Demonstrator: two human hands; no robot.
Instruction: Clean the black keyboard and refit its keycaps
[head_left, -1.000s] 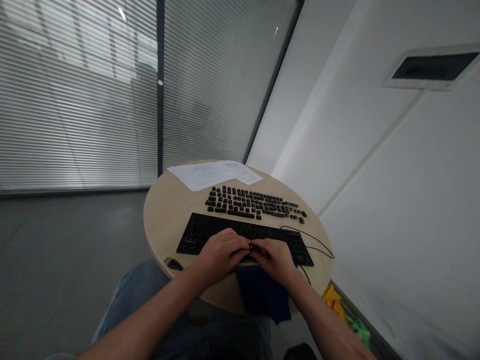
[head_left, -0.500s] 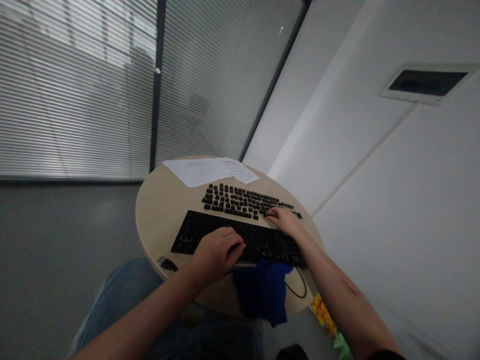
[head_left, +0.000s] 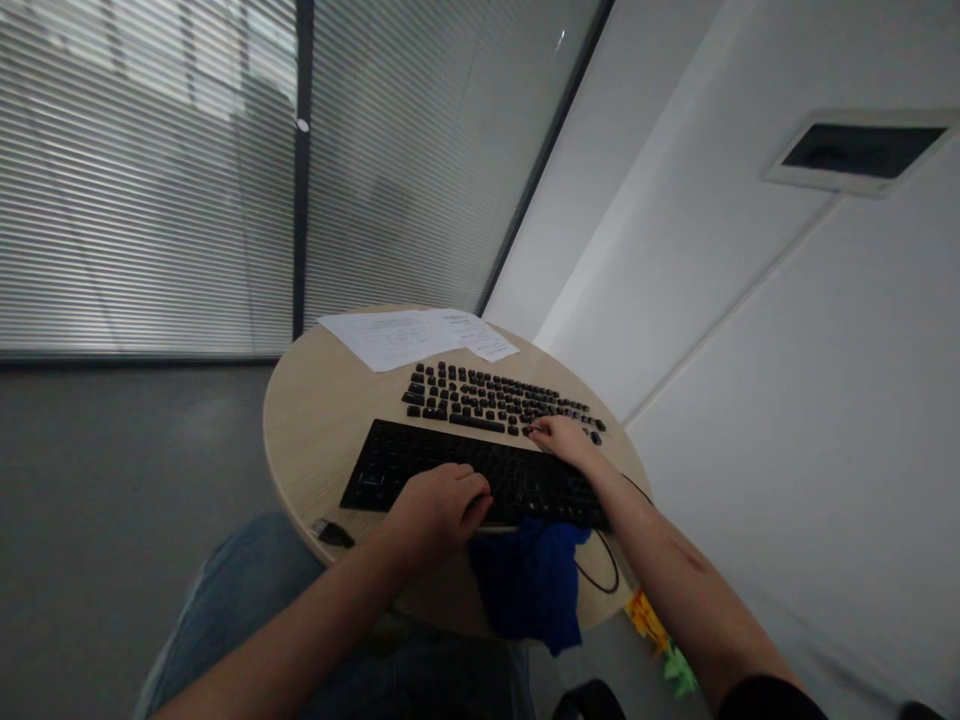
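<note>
A black keyboard without its caps along much of its surface lies across the near half of the round table. My left hand rests over its middle with the fingers curled in; whatever they hold is hidden. Behind the keyboard, loose black keycaps stand laid out in rows, with a long space bar in the nearest row. At the right end of that row my right hand has its fingertips pinched on a keycap, mostly covered by the fingers.
Printed paper sheets lie at the table's far side. A blue cloth hangs over the near edge. The cable loops beside it, and a USB plug lies at the left edge. A white wall stands close on the right.
My right hand has shifted slightly left along the nearest keycap row, uncovering keycaps to its right. My left hand stays over the keyboard, its fingers still curled. The view has tilted a little.
</note>
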